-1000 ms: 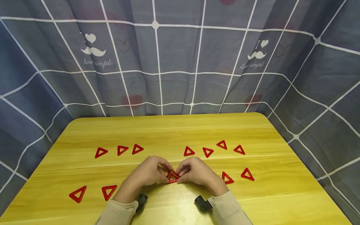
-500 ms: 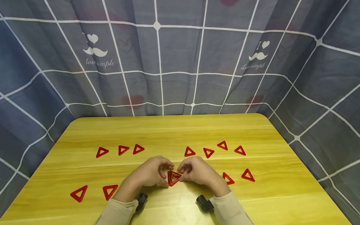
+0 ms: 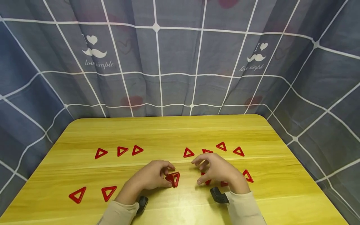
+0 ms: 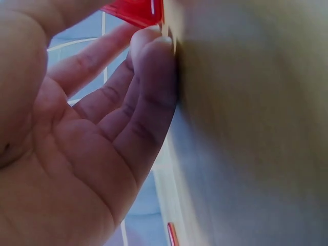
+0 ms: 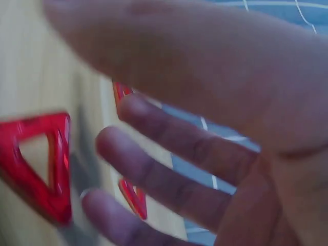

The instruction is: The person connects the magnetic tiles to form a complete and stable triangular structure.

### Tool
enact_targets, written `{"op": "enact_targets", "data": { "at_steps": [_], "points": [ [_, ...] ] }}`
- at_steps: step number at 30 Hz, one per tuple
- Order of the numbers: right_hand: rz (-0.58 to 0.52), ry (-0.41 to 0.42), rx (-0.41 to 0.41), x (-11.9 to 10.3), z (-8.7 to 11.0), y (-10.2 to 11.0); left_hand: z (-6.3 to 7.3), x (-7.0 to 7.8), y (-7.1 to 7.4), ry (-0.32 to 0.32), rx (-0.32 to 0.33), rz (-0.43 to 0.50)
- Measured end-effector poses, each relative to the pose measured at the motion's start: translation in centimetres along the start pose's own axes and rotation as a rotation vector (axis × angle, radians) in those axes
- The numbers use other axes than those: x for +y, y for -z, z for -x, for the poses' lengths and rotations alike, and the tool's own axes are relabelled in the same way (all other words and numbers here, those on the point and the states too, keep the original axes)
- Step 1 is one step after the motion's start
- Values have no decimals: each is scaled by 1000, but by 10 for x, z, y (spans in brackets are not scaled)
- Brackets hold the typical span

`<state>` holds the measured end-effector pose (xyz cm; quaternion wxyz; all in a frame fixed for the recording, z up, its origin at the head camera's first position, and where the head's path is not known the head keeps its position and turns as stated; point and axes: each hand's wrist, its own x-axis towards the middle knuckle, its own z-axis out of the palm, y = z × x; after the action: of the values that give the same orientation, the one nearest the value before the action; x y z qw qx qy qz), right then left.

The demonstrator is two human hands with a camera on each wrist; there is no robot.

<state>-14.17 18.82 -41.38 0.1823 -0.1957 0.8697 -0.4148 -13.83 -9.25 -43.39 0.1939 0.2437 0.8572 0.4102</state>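
Observation:
In the head view, a small cluster of red triangle frames (image 3: 171, 178) sits near the middle of the table, leaning together. My left hand (image 3: 150, 175) pinches it between thumb and fingers from the left side. A corner of red plastic (image 4: 138, 11) shows beyond the fingertips in the left wrist view. My right hand (image 3: 217, 170) is apart from the cluster, fingers loosely spread and holding nothing. Below its thumb lies another red triangle (image 3: 207, 181), partly hidden; the right wrist view shows a red triangle (image 5: 61, 169) close to the fingertips.
Several red triangles lie flat on the wooden table (image 3: 157, 131): a back-left group with one triangle (image 3: 137, 150), a back-right group with one triangle (image 3: 188, 152), and two front-left, including one triangle (image 3: 77, 195). A grey checked curtain (image 3: 177, 62) surrounds the table's back and sides.
My right hand has let go of the cluster and moved right, over the loose triangles. My left hand has stayed by the cluster, which has turned slightly.

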Motion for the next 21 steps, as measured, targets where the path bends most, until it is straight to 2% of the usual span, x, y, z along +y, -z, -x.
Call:
{"op": "enact_targets", "data": {
  "at_steps": [5,10,15,21],
  "points": [
    [8,-62,-5,7,12,13,0,-1,-4,7,24,-31],
    [22,-69,-5,12,14,16,0,0,-4,17,38,-40],
    [113,-89,1,13,12,13,0,1,-3,18,39,-48],
    [201,-174,52,9,9,3,-1,1,-3,11,38,-48]
  ]
}}
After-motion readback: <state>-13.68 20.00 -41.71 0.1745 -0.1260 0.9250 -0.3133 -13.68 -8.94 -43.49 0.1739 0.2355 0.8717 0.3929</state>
